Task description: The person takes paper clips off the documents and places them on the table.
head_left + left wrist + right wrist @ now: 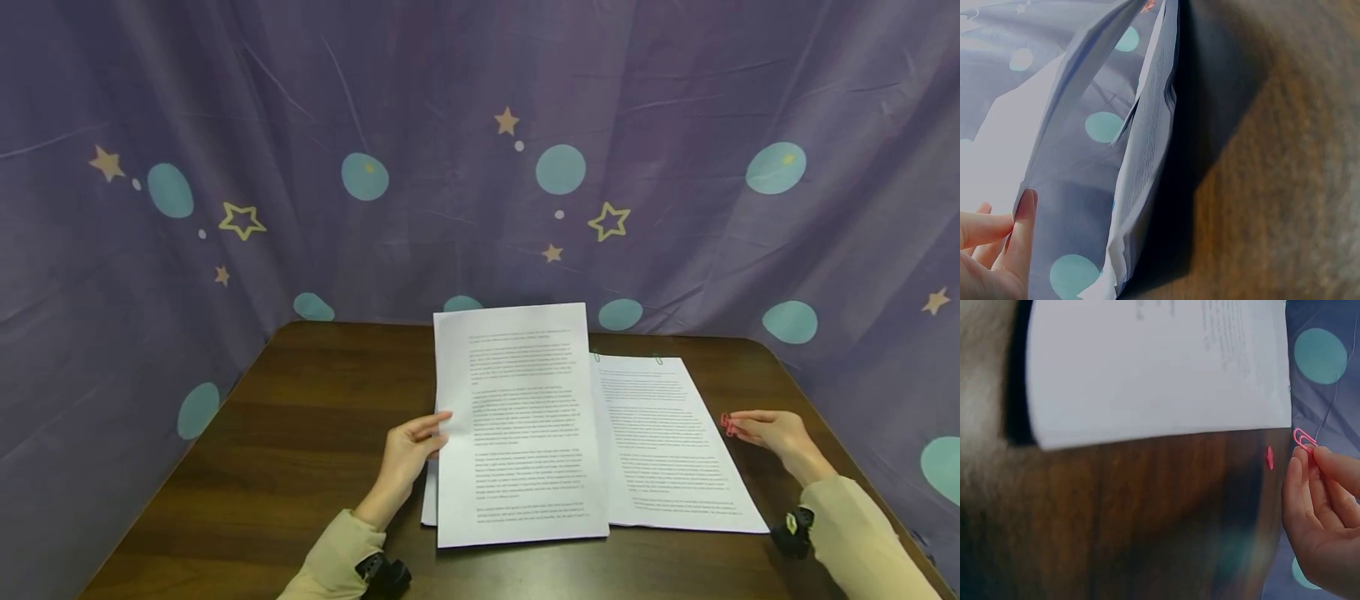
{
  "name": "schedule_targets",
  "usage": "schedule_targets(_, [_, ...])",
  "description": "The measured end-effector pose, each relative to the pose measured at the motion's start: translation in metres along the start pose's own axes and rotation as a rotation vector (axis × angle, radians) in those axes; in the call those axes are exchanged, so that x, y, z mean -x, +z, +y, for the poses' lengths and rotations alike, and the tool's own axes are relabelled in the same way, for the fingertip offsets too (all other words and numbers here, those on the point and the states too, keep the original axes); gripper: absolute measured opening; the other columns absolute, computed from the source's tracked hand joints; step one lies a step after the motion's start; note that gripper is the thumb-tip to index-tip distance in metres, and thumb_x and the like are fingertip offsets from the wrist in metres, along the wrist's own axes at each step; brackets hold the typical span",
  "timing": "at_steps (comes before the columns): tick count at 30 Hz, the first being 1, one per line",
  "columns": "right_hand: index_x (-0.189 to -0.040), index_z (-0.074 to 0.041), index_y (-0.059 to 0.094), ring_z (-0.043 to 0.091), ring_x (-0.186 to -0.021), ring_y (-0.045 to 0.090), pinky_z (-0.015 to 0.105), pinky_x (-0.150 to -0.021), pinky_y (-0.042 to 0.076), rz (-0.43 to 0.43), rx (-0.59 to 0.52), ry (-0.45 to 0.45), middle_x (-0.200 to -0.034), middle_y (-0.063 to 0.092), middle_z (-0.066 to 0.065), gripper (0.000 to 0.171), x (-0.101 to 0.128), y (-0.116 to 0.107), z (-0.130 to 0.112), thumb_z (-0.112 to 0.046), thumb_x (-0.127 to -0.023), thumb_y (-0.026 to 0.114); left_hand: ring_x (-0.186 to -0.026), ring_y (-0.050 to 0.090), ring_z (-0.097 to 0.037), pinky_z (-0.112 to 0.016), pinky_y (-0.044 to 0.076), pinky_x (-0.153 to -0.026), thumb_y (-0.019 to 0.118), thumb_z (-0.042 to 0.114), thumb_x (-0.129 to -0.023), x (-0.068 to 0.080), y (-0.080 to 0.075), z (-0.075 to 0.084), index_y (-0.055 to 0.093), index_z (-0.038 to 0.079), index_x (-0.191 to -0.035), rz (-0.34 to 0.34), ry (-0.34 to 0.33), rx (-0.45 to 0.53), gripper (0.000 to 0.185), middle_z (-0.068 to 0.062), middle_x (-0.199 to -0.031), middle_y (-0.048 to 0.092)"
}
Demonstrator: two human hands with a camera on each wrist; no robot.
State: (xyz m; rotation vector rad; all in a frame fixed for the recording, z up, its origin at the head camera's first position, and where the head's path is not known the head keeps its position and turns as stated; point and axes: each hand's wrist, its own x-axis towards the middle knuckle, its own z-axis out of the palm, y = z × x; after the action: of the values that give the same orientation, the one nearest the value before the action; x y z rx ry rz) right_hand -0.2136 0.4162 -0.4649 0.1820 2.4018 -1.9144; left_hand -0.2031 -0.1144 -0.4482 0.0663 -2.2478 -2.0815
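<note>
My left hand (408, 454) pinches the left edge of a sheaf of printed paper (525, 425), thumb on one side and fingers on the other. This sheaf is raised and tilted above other pages, as its gap in the left wrist view shows. My right hand (780, 437) pinches a pink paper clip (1304, 437) between thumb and fingertips, off the right side of the pages. A second pink paper clip (1269, 458) lies on the table close by. Partly covered by the raised sheaf is a printed stack (667, 450) on the right.
Two greenish paper clips, one at the stack's top right (657, 359), sit on its top edge. A dark brown wooden table (300, 433) carries everything. Behind it hangs a purple curtain (450, 100) with stars and dots.
</note>
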Motion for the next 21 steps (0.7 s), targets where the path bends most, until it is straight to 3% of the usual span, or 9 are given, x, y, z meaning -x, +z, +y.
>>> schedule_targets(5, [-0.106,0.029,0.042,0.003,-0.069,0.061,0.024,-0.066,0.052,0.034,0.147,0.026,-0.081,0.065,0.004,0.033,0.004,0.003,-0.002,0.003,-0.086,0.047,-0.074,0.058,-0.009,-0.021,0.048,-0.055,0.062,-0.009,-0.074,0.001,0.000,0.000,0.064,-0.002,-0.104,0.004,-0.006,0.001,0.030,-0.016,-0.098,0.064])
schedule_targets(21, [-0.103,0.028,0.046,0.001,-0.067,0.060,0.023,-0.064,0.052,0.036,0.129,0.023,-0.076,0.065,-0.004,0.031,-0.002,-0.003,0.015,0.004,-0.085,0.049,-0.071,0.057,-0.007,-0.021,0.048,-0.056,0.062,-0.008,-0.075,0.004,0.001,0.001,0.063,-0.002,-0.105,0.009,-0.004,0.000,0.031,-0.016,-0.097,0.064])
